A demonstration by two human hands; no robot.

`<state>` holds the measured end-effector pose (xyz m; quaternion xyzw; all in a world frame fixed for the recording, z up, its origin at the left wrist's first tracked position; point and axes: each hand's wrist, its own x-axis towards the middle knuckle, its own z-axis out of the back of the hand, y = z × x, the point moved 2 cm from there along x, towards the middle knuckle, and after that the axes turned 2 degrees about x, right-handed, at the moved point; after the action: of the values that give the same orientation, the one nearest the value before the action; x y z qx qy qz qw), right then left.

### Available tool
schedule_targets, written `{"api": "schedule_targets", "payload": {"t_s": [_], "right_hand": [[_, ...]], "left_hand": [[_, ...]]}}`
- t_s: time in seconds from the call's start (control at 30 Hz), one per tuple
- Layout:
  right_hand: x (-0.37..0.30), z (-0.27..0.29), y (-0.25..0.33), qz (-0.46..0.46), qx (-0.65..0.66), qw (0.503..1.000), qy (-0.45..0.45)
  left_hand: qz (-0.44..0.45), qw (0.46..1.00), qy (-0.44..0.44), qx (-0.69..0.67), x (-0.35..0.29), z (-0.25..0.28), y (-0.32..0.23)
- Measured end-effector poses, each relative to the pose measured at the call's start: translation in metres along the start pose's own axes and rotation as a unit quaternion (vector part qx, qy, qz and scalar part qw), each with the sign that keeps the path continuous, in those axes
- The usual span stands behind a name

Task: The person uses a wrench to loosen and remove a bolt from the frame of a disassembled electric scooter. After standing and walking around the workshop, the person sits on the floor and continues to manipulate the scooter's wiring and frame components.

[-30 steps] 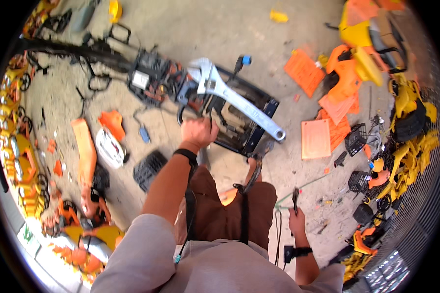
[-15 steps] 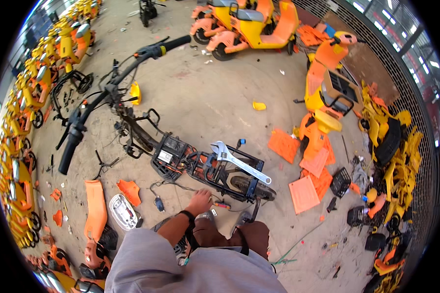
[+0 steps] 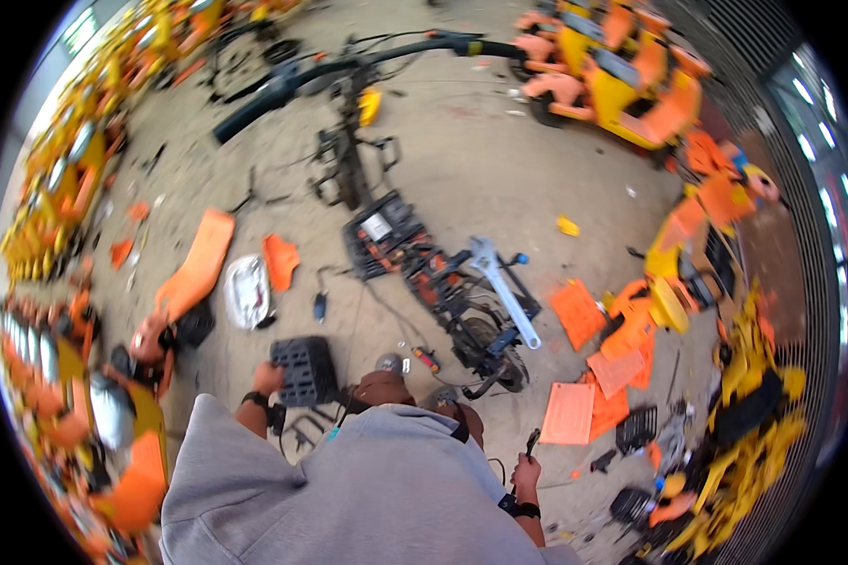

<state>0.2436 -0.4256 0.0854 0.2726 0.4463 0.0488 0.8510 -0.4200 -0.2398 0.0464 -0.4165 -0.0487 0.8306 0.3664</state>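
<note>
My left hand point(image 3: 269, 379) is closed on the left edge of a black slatted plastic crate-like piece point(image 3: 305, 372), beside my left knee. Dark bars show below that piece. Low on the right, my right hand point(image 3: 527, 473) grips a slim dark tool point(image 3: 533, 441), its tip pointing up; its exact kind is too blurred to tell. In front of me lies a stripped scooter frame point(image 3: 429, 278) with its handlebar point(image 3: 367, 61) at the far end. A large silver adjustable wrench point(image 3: 504, 294) rests across the frame's rear part.
A small red light unit point(image 3: 426, 359) lies near my feet. To the left are a white shell point(image 3: 248, 292) and an orange panel point(image 3: 198, 264). Orange panels point(image 3: 567, 412) and yellow body parts point(image 3: 754, 424) pile up at right. Yellow scooters point(image 3: 645, 89) stand behind.
My view has turned and shifted, so the scooter frame appears rotated. My left hand has moved from before my knees leftward to the black piece. My right hand has come into view with the tool.
</note>
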Motion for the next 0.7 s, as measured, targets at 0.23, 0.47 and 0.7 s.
{"api": "schedule_targets", "payload": {"t_s": [0.23,0.47,0.7], "right_hand": [[0.026,-0.031,0.059,0.049,-0.011,0.996,0.078],[0.026,-0.077,0.116,0.074,0.110,0.991,0.025],[0.013,-0.121,0.149,0.120,0.168,0.976,-0.077]], "left_hand": [[0.043,0.981,-0.137,-0.129,-0.138,-0.031,0.064],[0.281,0.952,-0.100,-0.063,-0.297,-0.115,0.237],[0.337,0.932,-0.003,-0.134,-0.297,-0.089,0.202]]}}
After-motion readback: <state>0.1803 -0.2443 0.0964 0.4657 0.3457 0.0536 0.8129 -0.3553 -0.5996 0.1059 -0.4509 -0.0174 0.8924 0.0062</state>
